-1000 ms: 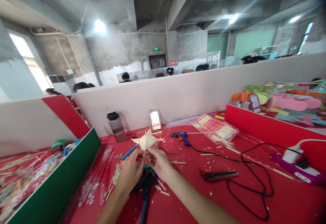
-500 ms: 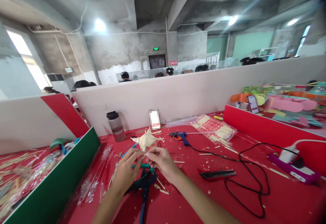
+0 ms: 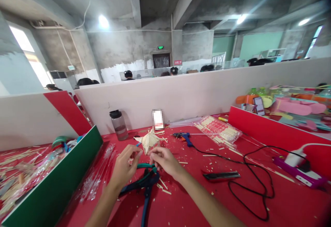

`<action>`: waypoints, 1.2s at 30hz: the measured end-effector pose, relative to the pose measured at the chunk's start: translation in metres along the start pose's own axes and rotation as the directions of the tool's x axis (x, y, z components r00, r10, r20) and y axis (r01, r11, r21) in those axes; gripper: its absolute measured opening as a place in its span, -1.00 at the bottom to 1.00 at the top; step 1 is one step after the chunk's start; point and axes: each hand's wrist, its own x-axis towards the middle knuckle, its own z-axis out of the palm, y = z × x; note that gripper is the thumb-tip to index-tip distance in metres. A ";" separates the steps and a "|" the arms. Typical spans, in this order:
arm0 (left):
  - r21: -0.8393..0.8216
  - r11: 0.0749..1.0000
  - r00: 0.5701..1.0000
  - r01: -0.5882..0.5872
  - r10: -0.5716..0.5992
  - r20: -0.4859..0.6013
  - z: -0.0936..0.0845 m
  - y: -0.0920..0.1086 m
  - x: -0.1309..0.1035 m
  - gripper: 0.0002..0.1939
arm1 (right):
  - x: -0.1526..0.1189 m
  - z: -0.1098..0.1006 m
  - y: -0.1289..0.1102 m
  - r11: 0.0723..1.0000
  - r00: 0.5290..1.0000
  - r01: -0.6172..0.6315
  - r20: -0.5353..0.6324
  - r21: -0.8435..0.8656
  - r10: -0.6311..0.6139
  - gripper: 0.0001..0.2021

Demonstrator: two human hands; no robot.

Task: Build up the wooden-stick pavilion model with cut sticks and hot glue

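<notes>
My left hand is held above the table with its fingers bent and its thumb apart from them; nothing shows between them. Just to the right, my right hand has thumb and forefinger pressed together; whatever they pinch is too small to make out. Beyond both hands stands a pale star-shaped piece built of thin wooden sticks, partly covered by the right fingertips. Below the hands lies a hand cutter with dark blue and teal handles, its upper part near my right fingers. Short stick offcuts are scattered beside it.
A blue glue gun lies right of the star, its black cord trailing to a purple power strip. Nearer are a utility knife, then bagged sticks farther back. A water bottle stands by the white partition; a green divider borders the left.
My hands, which met at the fingertips in front of the star, have separated. The left hand moved left and its fingers opened; the right hand stayed nearly in place, still pinched.
</notes>
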 end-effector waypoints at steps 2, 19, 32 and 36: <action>0.024 0.999 0.998 0.048 -0.047 -0.029 -0.005 -0.005 0.002 -0.85 | -0.006 -0.005 -0.001 0.952 0.991 0.122 0.083 -0.282 -0.102 -0.74; 0.106 0.971 0.976 0.214 -0.217 0.019 -0.004 -0.050 -0.004 -0.78 | -0.022 0.002 -0.023 0.160 0.751 0.660 0.653 -0.734 -0.099 -0.88; 0.281 0.940 0.918 0.192 -0.274 0.287 0.005 -0.055 -0.013 -0.83 | -0.030 -0.095 -0.042 0.197 0.978 0.177 0.195 -0.964 0.077 -0.91; 0.289 0.942 0.902 0.173 -0.269 0.337 0.005 -0.052 -0.013 -0.84 | -0.019 -0.104 -0.024 0.182 0.995 0.064 0.077 -0.981 0.068 -0.91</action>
